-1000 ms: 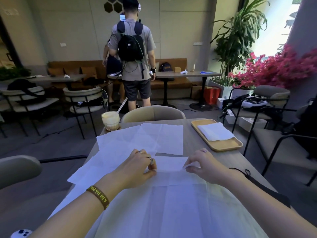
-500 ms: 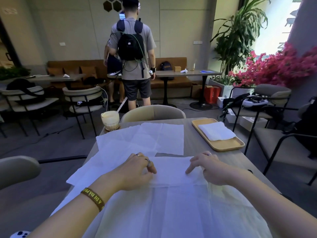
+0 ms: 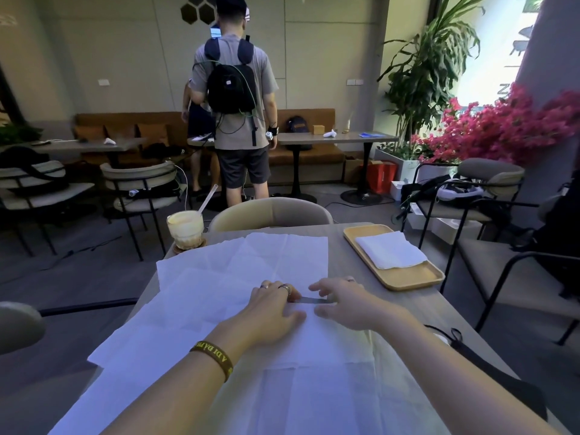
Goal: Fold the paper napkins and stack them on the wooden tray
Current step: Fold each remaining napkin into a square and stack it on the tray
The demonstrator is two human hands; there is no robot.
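A large white paper napkin [image 3: 314,343] lies on the table in front of me, folded over with its far edge near my fingers. My left hand [image 3: 273,312] rests palm down on that edge, fingers flat on the paper. My right hand [image 3: 345,302] lies close beside it, fingers spread and pressing the same edge. Several unfolded napkins [image 3: 251,262] lie spread out beyond my hands. The wooden tray [image 3: 408,279] sits at the table's far right with a folded napkin [image 3: 390,249] on it.
An iced drink with a straw [image 3: 185,229] stands at the table's far left corner. A black strap [image 3: 452,335] lies by my right forearm. A chair back [image 3: 270,213] faces me across the table. A person with a backpack [image 3: 233,120] stands beyond.
My hands let go of the pinched edge, laid it down further from me, and slid towards each other until they almost touch. The napkin now lies flat under them.
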